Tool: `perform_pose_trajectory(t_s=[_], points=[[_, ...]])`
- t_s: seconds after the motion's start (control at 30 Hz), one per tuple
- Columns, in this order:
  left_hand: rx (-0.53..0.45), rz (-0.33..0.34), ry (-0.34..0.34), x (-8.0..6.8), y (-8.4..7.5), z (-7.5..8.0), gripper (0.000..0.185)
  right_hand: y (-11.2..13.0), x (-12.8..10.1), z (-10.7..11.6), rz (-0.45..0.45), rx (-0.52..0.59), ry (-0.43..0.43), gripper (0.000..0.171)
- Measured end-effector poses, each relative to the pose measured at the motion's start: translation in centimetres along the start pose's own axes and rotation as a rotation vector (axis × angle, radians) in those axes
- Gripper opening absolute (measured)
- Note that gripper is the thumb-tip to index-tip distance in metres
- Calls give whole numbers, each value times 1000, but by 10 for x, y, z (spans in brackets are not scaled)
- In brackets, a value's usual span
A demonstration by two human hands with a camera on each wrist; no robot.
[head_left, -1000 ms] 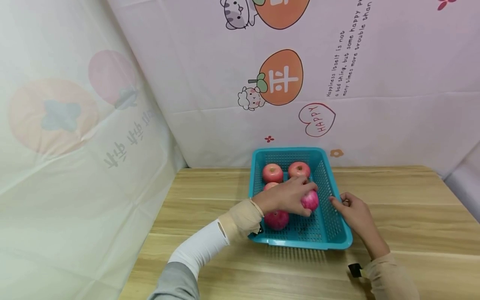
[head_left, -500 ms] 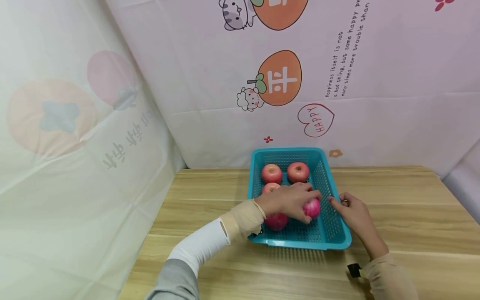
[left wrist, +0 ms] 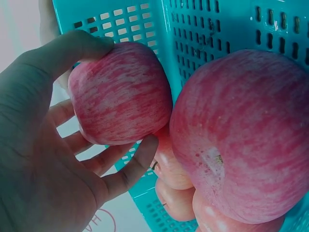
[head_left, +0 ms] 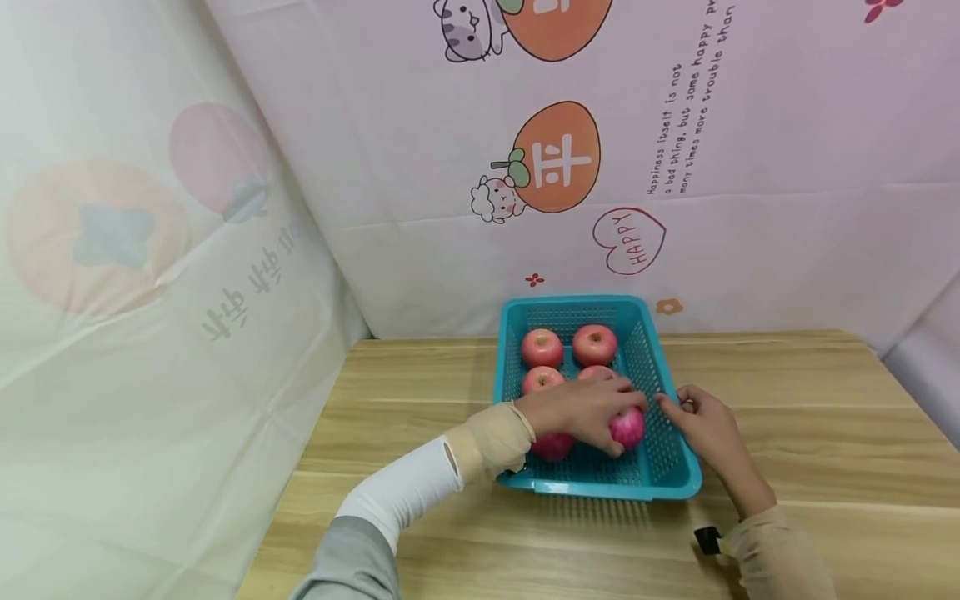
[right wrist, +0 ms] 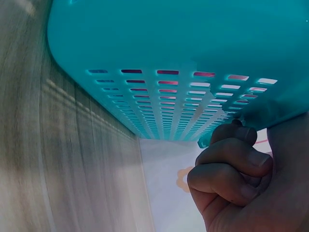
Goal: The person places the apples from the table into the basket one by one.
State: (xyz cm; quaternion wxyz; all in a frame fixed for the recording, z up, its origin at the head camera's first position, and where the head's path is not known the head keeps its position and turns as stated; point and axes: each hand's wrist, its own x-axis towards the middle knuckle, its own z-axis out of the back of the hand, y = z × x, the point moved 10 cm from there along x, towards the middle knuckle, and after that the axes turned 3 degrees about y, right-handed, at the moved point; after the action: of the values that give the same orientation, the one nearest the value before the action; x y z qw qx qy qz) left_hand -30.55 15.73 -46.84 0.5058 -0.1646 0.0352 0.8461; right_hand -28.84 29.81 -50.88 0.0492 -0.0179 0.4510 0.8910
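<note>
My left hand (head_left: 581, 408) grips a pinkish-red apple (head_left: 627, 427) inside the turquoise plastic basket (head_left: 600, 487), toward its front right. In the left wrist view, thumb and fingers curve round this apple (left wrist: 123, 94), beside a larger-looking red apple (left wrist: 246, 135). My right hand (head_left: 712, 433) holds the basket's right rim, thumb inside and fingers outside; in the right wrist view those fingers (right wrist: 231, 169) are curled. Two apples sit at the back, one an apple with its stem up (head_left: 595, 345). The middle pair and the front-left apple (head_left: 552, 447) are partly hidden by my left hand.
The basket stands on a wood-grain table (head_left: 420, 517), near its back edge. A white printed cloth (head_left: 420, 275) hangs right behind it, and another pale cloth (head_left: 150, 417) is on the left. A small black piece (head_left: 707, 540) sits by my right wrist.
My left hand has moved slightly toward me and to the right with its apple, uncovering more of the middle apples. The right hand keeps its hold on the rim.
</note>
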Motion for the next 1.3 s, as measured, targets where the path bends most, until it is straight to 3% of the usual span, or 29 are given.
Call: perform_pose_trajectory(t_s=[0.3,0.8,1.3], points=[[71,-60,31,2,-7,-5,64,0,0,-1,8,-1,-10,51],[74,-146,108,10,-15,-23,66,1,0,0,18,-20,-21,49],[99,-151,155,12,-15,-33,72,2,0,-1,18,-18,-15,50]])
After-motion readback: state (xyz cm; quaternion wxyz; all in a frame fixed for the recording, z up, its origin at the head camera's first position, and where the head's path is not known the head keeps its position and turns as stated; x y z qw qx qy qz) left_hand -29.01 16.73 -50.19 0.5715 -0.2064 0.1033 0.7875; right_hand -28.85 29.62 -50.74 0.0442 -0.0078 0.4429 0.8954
